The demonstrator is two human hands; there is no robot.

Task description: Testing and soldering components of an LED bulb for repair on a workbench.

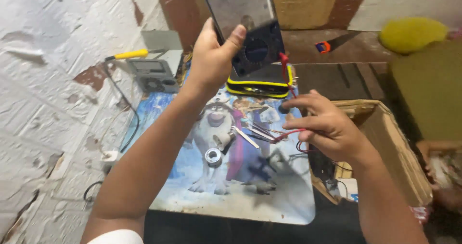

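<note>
My left hand [215, 56] grips a dark multimeter [255, 41] with a yellow-edged case and tilts it upright, its grey screen facing me, above the far end of a small table. My right hand [327, 128] hovers at the table's right edge and pinches a thin red test lead [288, 134] that runs up to the meter's side. A black lead lies with it. Below the hands, a solder spool [213, 156], a small white cylinder [222, 139] and metal tweezers [245, 136] lie on the tabletop.
The low table [269, 205] has a colourful cartoon print on top. A grey box-shaped device [153, 74] and a yellow-handled tool [129, 54] sit at the far left. An open cardboard box [385, 143] with wires stands to the right. A yellow cushion [413, 33] lies beyond.
</note>
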